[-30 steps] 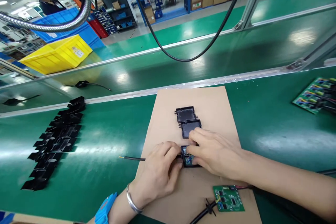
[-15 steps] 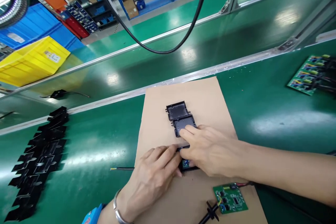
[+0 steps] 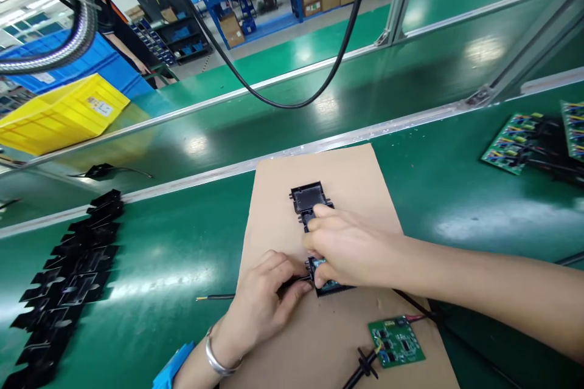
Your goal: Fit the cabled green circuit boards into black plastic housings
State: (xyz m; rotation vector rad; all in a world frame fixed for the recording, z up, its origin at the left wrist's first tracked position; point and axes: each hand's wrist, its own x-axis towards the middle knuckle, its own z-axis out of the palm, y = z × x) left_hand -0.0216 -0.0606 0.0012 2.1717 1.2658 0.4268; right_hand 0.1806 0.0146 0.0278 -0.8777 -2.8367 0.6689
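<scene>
My left hand [image 3: 269,298] is closed around a black cable [image 3: 221,297], pinching it where it enters a black plastic case [image 3: 335,292]. The cable's stripped end sticks out to the left of the hand. My right hand [image 3: 351,249] is closed over the case from the right, its thumb pressed onto the circuit board [image 3: 329,283] inside and its fingers curled at the upper edge. Part of the case is hidden beneath this hand. Just beyond lies an open black case shell [image 3: 308,197], partly covered by my fingers.
Everything at hand lies on a cardboard sheet [image 3: 278,194] on the green bench. A green circuit board [image 3: 396,341] with cables sits near right. Black case shells [image 3: 82,279] line the left; wired boards [image 3: 511,143] rest at right. A black cable [image 3: 292,106] hangs ahead.
My left hand's fingers have shifted back a little from the case, showing the cable between them. My right hand's fingers have curled and its thumb has moved onto the board. The view has tilted slightly.
</scene>
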